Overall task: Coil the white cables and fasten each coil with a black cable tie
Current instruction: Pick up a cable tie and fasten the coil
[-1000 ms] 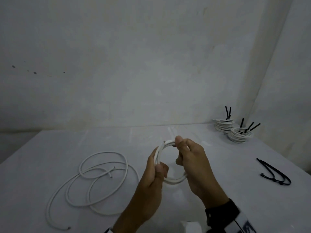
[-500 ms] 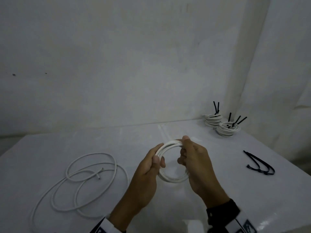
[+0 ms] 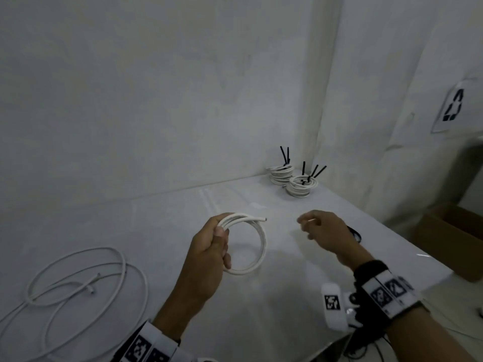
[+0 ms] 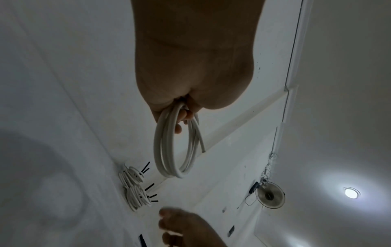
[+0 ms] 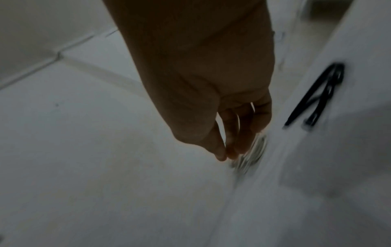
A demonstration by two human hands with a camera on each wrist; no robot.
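My left hand (image 3: 217, 241) grips a small coil of white cable (image 3: 257, 246) above the white table (image 3: 183, 210); the coil's cut end (image 3: 264, 219) points right. In the left wrist view the coil (image 4: 169, 150) hangs from the curled fingers. My right hand (image 3: 317, 228) hovers to the right of the coil with loosely bent fingers and holds nothing. Loose black cable ties (image 5: 317, 98) lie on the table beyond it, mostly hidden behind the hand in the head view. A loose white cable (image 3: 78, 280) sprawls at the table's left.
Two stacks of finished coils with black ties (image 3: 292, 178) stand in the far right corner against the wall. A brown cardboard box (image 3: 454, 239) sits past the table's right edge. A sheet with a recycling sign (image 3: 453, 108) hangs at the right.
My right hand has let go of the coil and moved right, toward the black ties. The left hand alone keeps the coil. The view has turned rightward.
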